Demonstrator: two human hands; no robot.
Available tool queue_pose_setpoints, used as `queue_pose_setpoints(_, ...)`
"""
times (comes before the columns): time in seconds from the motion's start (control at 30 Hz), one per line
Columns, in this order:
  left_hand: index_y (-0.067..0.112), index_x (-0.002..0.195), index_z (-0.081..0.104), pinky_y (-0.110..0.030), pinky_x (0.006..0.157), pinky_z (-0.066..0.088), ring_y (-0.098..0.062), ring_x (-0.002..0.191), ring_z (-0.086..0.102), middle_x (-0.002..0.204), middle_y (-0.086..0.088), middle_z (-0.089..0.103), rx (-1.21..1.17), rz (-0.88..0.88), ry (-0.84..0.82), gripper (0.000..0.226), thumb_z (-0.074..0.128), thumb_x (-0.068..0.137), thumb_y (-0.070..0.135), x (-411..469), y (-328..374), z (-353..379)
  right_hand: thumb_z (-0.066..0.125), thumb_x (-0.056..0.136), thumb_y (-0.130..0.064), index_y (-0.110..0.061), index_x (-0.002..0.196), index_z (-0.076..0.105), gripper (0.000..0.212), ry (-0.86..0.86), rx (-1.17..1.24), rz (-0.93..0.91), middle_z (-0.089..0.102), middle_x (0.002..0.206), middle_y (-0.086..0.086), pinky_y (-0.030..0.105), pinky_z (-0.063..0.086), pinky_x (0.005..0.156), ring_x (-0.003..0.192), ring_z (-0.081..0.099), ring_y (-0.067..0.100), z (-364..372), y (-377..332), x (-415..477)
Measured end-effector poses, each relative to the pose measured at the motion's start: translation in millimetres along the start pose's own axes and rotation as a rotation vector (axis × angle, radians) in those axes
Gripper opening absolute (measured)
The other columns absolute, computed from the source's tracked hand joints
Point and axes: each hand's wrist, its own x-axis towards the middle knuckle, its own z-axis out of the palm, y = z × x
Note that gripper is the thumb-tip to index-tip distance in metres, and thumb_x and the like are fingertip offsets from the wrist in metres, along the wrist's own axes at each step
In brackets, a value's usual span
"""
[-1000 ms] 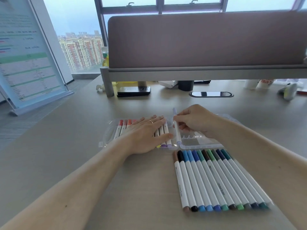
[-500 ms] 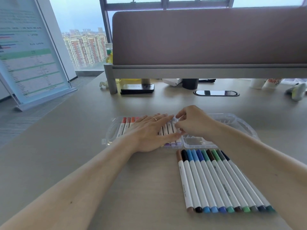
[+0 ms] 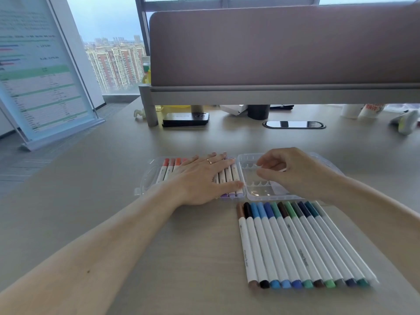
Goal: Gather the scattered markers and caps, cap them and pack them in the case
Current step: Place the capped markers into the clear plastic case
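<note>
Left hand (image 3: 200, 178) flat, fingers (image 3: 218, 159) straight, on cased markers (image 3: 167, 171); right hand (image 3: 293, 171) loosely curled, empty. Bench markers (image 3: 295, 246) probably light, slick; pinch mid-barrel.

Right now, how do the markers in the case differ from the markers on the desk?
The markers in the case lie under the flat left hand, in the left half of the clear case; the markers on the desk lie uncovered, nearer the camera. Cased caps are red, orange, purple; desk caps brown, black, blues, greens. Both sets are white-barrelled, side by side.
</note>
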Motion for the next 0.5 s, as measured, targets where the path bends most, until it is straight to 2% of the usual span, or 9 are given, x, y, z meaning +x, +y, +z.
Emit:
queue_pose_setpoints(0.07,0.048,0.160,0.009,-0.037,0.128,0.000,-0.001,0.155,0.000,0.169,0.022,0.001,0.008,-0.003,0.006,0.083,0.026,0.088,0.086,0.3,0.1,0.7,0.070,0.093,-0.043,-0.032,0.114,0.069,0.023,-0.021,-0.069,-0.007,0.071,0.101,-0.021,0.011,0.046,0.081,0.092,0.063,-0.009,-5.6,6.6,-6.0)
queue_pose_setpoints(0.1,0.048,0.160,0.009,-0.036,0.127,-0.001,-0.001,0.155,-0.001,0.169,0.022,0.001,0.009,-0.004,0.006,0.083,0.026,0.088,0.085,0.3,0.3,1.0,0.070,0.093,-0.044,-0.032,0.114,0.069,0.024,-0.033,-0.070,-0.009,0.070,0.102,-0.021,0.011,0.047,0.082,0.093,0.063,-0.010,-6.1,9.8,-7.6)
queue_pose_setpoints(0.2,0.048,0.160,0.009,-0.035,0.127,-0.002,0.000,0.155,-0.001,0.168,0.022,0.001,0.006,-0.009,-0.002,0.081,0.027,0.090,0.083,-0.5,2.4,0.1,0.070,0.093,-0.040,-0.027,0.120,0.070,0.030,-0.058,-0.025,-0.023,0.070,0.109,-0.018,0.022,0.051,0.098,0.100,0.064,-0.006,-3.2,17.0,-8.5)
queue_pose_setpoints(0.3,0.048,0.159,0.013,-0.036,0.127,0.000,-0.001,0.155,0.001,0.169,0.021,0.005,-0.022,-0.009,0.013,0.079,0.029,0.090,0.082,-2.2,4.1,0.3,0.068,0.095,-0.040,-0.029,0.124,0.068,0.031,-0.089,-0.075,-0.051,0.067,0.113,-0.020,0.022,0.048,0.101,0.104,0.062,-0.005,-1.5,20.6,-9.8)
queue_pose_setpoints(0.4,0.049,0.157,0.024,-0.037,0.125,0.010,-0.004,0.154,0.013,0.167,0.021,0.016,-0.042,-0.019,0.085,0.072,0.032,0.092,0.079,-4.9,4.7,3.3,0.064,0.097,-0.044,-0.034,0.122,0.067,0.027,-0.068,-0.130,-0.071,0.065,0.118,-0.020,0.028,0.048,0.100,0.106,0.060,-0.002,-0.5,24.3,-12.6)
queue_pose_setpoints(0.5,0.048,0.151,0.040,-0.036,0.116,0.031,-0.008,0.147,0.036,0.160,0.021,0.036,-0.028,-0.017,0.217,0.059,0.037,0.097,0.071,-9.9,5.8,8.1,0.061,0.099,-0.043,-0.033,0.126,0.065,0.028,-0.083,-0.174,-0.096,0.064,0.124,-0.017,0.033,0.048,0.103,0.110,0.060,0.003,-2.1,24.7,-15.1)
